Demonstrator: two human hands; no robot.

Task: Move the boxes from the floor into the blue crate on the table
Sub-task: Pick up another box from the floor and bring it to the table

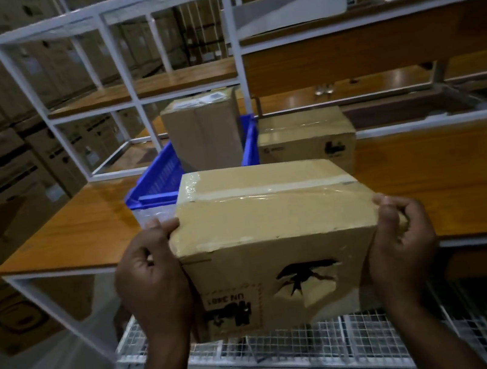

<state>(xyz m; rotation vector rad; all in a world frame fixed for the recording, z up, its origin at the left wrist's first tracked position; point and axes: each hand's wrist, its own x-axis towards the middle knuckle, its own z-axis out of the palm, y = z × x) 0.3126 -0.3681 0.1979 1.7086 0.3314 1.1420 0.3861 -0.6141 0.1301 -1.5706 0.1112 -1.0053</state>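
Now | left hand, right hand | gripping cardboard box sides

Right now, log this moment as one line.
stage: carrying | held box: left hand and right hand grip sides | blue crate: one upright box inside

We see a brown cardboard box nearest the camera, held off the floor in front of the counter's near edge, its top sealed with clear tape and its near face torn, with an upside-down black label. Beyond it a blue crate with slatted walls sits on the counter. A taller taped box stands upright inside the crate toward its far end. Just right of the crate, a third box rests on the counter, touching the crate's right wall.
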